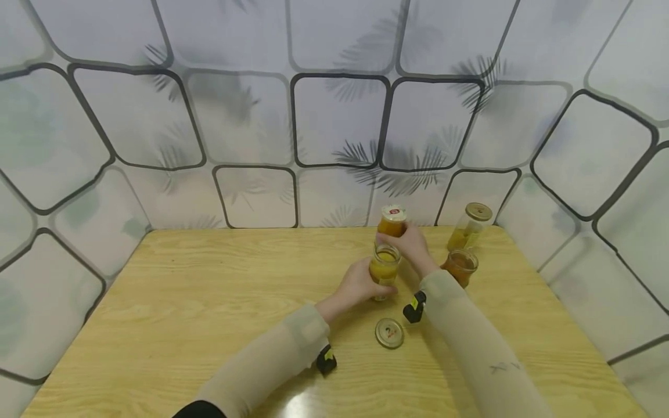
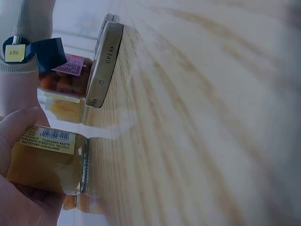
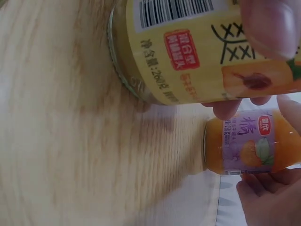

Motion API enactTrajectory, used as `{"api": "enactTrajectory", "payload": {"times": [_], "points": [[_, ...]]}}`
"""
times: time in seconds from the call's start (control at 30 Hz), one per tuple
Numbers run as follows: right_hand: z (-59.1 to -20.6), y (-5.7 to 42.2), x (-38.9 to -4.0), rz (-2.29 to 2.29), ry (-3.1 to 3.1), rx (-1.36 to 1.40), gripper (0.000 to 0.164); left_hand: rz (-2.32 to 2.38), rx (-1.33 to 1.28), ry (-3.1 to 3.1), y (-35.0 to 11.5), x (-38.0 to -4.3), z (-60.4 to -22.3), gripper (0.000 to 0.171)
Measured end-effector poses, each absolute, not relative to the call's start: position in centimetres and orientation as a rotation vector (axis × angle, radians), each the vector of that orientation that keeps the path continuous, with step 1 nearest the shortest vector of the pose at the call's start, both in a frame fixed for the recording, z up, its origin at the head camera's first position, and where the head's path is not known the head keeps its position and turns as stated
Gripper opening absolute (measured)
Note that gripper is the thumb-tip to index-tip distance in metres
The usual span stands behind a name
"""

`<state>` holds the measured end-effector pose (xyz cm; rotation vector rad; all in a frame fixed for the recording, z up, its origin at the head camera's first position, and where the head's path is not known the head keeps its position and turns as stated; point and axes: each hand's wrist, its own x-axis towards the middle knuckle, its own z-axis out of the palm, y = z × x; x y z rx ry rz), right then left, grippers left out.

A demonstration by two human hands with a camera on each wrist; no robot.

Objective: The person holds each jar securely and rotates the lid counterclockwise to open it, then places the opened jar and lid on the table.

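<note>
My left hand [image 1: 358,283] grips an open glass jar of yellow peaches [image 1: 384,270], its thumb and fingers wrapped round the side. The peach jar stands upright, its mouth uncovered. A yellow label with a barcode [image 2: 55,135] shows in the left wrist view. Just behind it, my right hand [image 1: 413,247] holds a lidded jar of orange fruit [image 1: 393,222]. This second jar carries a purple label [image 3: 248,141] and a white lid [image 1: 394,212]. On the table in front of the peach jar lies a loose gold lid [image 1: 389,333], also seen edge-on in the left wrist view.
Beyond my right forearm stands an uncovered jar with reddish-brown contents [image 1: 462,266]. Behind that is a taller jar of yellow fruit [image 1: 464,237] with a gold lid. The wooden table [image 1: 209,302] meets a patterned wall covering [image 1: 251,197] at its back edge.
</note>
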<state>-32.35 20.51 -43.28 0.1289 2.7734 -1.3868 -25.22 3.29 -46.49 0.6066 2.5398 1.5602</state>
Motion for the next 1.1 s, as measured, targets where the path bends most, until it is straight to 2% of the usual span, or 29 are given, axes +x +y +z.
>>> {"api": "enactTrajectory", "payload": {"times": [0.53,0.83,1.1], "points": [[-45.0,20.6,-33.8,-1.681,2.613,0.060,0.079,1.546,0.619,2.559,3.4,-25.2,-46.6,0.048],[-45.0,19.3,-33.5,-1.788,2.617,0.117,0.075,1.530,0.613,2.580,3.3,-25.2,-46.5,0.048],[-45.3,19.4,-33.7,-1.888,2.570,0.035,0.078,1.578,0.618,2.534,3.3,-25.1,-46.4,0.048]]}}
